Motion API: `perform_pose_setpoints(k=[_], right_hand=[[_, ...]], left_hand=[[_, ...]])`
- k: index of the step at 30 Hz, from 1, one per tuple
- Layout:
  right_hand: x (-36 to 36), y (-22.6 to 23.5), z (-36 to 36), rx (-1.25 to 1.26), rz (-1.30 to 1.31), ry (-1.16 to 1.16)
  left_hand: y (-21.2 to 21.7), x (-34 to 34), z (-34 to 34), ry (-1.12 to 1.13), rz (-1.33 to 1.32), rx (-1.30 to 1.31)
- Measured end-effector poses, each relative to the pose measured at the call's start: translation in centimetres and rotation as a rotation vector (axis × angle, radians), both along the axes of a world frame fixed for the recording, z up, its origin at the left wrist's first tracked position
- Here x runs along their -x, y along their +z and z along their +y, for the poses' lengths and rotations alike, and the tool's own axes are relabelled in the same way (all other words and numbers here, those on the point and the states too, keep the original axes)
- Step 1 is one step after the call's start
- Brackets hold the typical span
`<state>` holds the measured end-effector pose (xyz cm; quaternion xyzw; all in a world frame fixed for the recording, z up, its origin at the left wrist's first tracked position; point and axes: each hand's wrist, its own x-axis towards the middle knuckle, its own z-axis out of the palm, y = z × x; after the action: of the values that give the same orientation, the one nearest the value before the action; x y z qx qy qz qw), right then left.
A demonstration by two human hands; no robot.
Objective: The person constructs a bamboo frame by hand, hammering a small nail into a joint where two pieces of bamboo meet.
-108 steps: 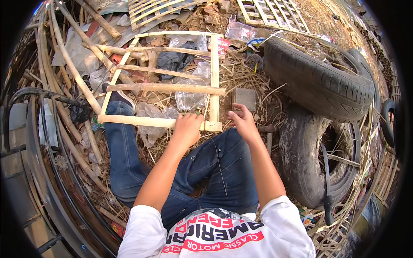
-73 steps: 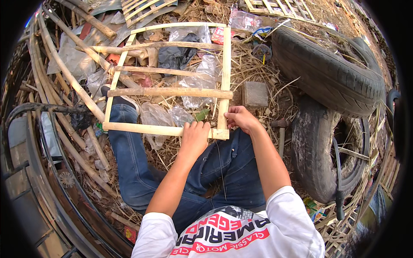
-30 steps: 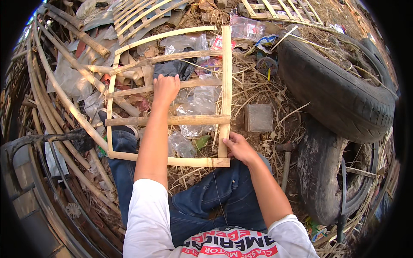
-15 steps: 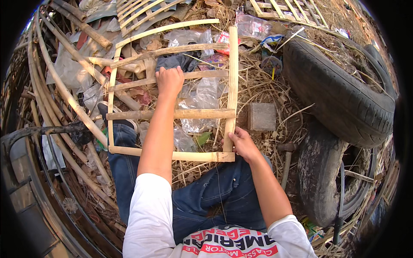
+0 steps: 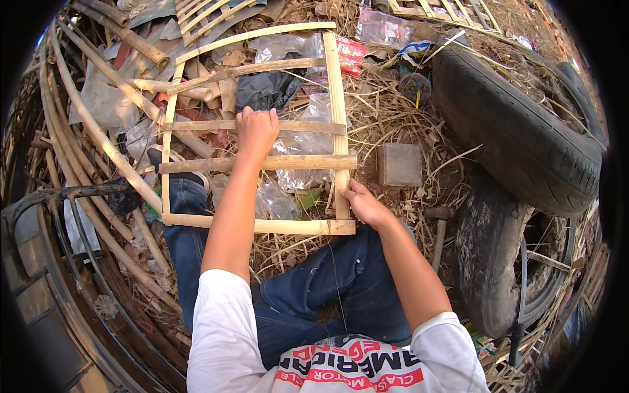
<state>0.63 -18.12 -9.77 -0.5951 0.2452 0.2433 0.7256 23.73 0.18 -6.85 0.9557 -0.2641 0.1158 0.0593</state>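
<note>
A ladder-like bamboo frame (image 5: 255, 162) with several cross slats lies before me, over my bent leg and the littered ground. My left hand (image 5: 257, 133) is closed round one of its middle slats (image 5: 308, 126). Low on the right side, my right hand (image 5: 365, 204) pinches the upright bamboo strip (image 5: 333, 92) just above the nearest slat (image 5: 275, 226). Slat ends reach or cross this strip along its length, and the farthest slat (image 5: 262, 38) meets its top. The fingers of my right hand are partly hidden behind the strip.
Worn tyres (image 5: 517, 137) lie at the right, beside a hammer (image 5: 440, 229) and a square grey block (image 5: 400, 165). Bamboo poles (image 5: 98, 124) and a dark metal frame (image 5: 65, 194) crowd the left. Slatted bamboo panels (image 5: 213, 16) lie at the far side.
The top of the right strip has swung left, so it now meets the farthest slat's end. The frame's near side has shifted slightly away from me. Both hands keep their hold.
</note>
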Motion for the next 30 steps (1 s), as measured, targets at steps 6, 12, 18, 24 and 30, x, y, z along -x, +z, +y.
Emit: perform_pose_setpoints(k=[6, 12, 18, 24, 30], right_hand=[[0.0, 1.3, 0.1, -0.129, 0.032, -0.071], [-0.1, 2.3, 0.0, -0.181, 0.069, -0.079], [-0.1, 2.5, -0.1, -0.243, 0.12, -0.177], [-0.2, 2.3, -0.2, -0.335, 0.121, -0.273], [-0.3, 2.8, -0.3, -0.362, 0.114, -0.304]], left_hand=[[-0.2, -0.1, -0.3, 0.027, -0.025, 0.005], [-0.4, -0.2, -0.5, 0.075, -0.022, -0.011], [-0.1, -0.6, -1.2, 0.097, -0.003, 0.002], [0.2, -0.9, -1.7, 0.115, 0.009, -0.017], [0.0, -1.4, -2.1, 0.154, 0.017, -0.017]])
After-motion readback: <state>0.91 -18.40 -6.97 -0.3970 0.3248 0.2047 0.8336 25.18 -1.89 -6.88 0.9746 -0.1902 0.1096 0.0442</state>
